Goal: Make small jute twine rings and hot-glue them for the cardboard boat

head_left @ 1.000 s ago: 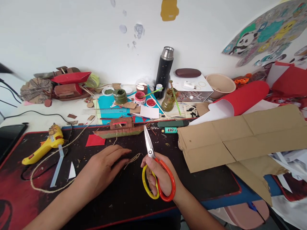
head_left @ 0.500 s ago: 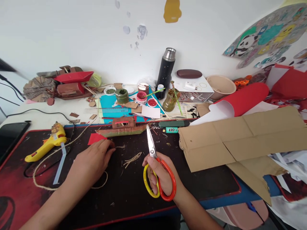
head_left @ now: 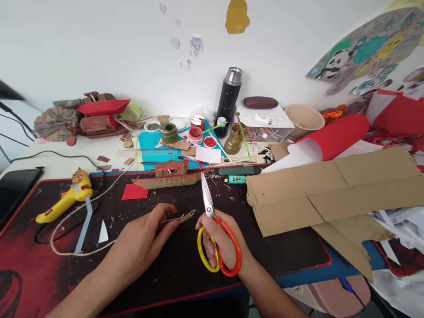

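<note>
My left hand (head_left: 145, 232) is over the dark mat, thumb and fingers closed around the near end of a small bundle of cut twine pieces (head_left: 188, 216). The far ends of the bundle stick out to the right. My right hand (head_left: 225, 238) holds scissors (head_left: 208, 198) with one yellow and one red-orange handle, the blades together and pointing away from me. Beyond the hands lies a small brown and green cardboard boat (head_left: 170, 176). A red corrugated piece (head_left: 135, 191) rests at its left, and a longer twine (head_left: 54, 247) loops beside my left forearm.
A yellow glue gun (head_left: 66, 203) with its stick lies at the left, near a white paper scrap (head_left: 104, 232). Paint jars (head_left: 168, 132), a black flask (head_left: 228, 99) and a box (head_left: 268, 121) stand at the back. Cardboard sheets (head_left: 331, 190) cover the right side.
My left hand has moved right and nearer, from beside the red corrugated piece to the twine pieces, uncovering the red piece and a white scrap. The right hand and scissors stay nearly still.
</note>
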Demonstrator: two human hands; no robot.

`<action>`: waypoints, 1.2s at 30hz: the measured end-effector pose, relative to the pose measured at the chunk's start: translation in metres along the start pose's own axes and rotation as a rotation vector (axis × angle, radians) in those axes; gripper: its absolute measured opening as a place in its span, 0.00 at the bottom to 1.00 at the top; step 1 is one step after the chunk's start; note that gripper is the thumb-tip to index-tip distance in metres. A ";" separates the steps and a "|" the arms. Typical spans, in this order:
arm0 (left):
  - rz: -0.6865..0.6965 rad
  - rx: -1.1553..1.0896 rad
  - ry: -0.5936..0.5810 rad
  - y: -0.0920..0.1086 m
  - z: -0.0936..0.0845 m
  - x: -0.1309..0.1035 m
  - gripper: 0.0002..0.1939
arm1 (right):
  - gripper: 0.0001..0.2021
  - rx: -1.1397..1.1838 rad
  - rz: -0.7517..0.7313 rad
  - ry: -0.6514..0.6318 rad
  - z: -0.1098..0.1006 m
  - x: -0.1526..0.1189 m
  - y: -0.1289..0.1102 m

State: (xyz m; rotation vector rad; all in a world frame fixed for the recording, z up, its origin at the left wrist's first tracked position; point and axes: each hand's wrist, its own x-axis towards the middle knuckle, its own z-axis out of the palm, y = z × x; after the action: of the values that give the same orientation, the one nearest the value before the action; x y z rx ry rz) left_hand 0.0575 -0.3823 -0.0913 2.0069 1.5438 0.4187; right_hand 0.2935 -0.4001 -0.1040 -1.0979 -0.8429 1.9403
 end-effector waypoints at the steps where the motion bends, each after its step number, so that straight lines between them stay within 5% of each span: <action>1: 0.005 0.040 -0.014 0.000 0.002 0.001 0.13 | 0.33 0.001 -0.001 -0.001 0.000 0.000 0.000; 11: 0.069 0.235 -0.080 0.004 0.006 0.009 0.13 | 0.33 -0.014 -0.003 -0.005 0.000 0.000 0.000; 23: -0.093 -0.235 -0.042 0.002 -0.007 0.017 0.21 | 0.32 -0.012 0.002 -0.007 0.001 0.002 0.001; 29: -0.122 -0.241 -0.017 -0.005 -0.005 0.021 0.21 | 0.33 -0.059 0.017 0.016 0.007 0.004 0.001; 36: -0.166 -0.497 -0.032 0.000 -0.011 0.021 0.26 | 0.33 -0.062 0.007 0.042 0.012 0.011 0.003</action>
State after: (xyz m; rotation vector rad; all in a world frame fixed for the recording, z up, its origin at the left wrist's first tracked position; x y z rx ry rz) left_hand 0.0576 -0.3600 -0.0849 1.4873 1.4049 0.6279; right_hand 0.2781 -0.3945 -0.1059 -1.1758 -0.8829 1.9018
